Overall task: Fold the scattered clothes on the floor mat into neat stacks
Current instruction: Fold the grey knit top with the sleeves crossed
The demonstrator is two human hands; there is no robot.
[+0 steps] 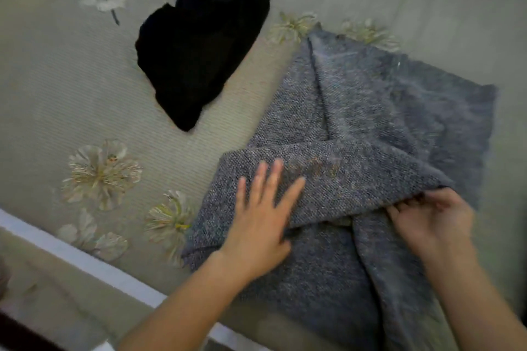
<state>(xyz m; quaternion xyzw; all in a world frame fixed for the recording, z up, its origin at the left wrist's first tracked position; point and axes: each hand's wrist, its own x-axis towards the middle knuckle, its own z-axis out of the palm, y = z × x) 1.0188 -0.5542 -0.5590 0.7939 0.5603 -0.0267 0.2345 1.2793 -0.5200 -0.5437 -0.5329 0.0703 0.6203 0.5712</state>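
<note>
The grey garment (356, 111) lies on the floor mat (71, 88), right of centre and close in front of you. Its long axis runs from the near edge by your arms up and away to a pointed corner at the far end, leaning a little to the left. Two long folds meet along the middle, so the far part narrows toward that corner. One flat flap spreads out to the right. A folded band of the same garment lies crosswise over the near part, running from left to right, almost square to the long axis.

Your left hand (261, 225) rests flat, palm down, on the left half of that band. Its fingers (272, 179) are straight and slightly spread, pointing away from you, and they press the knit without gripping it.

Your right hand (433, 219) is at the right end of the band. Its fingers (413, 203) are curled and tucked at the edge of the fold, with the thumb just below, holding the cloth there.

A black garment (205, 42) lies crumpled on the mat, up and to the left of the grey one and apart from it. The mat's white border (85, 259) runs slantwise along the lower left.
</note>
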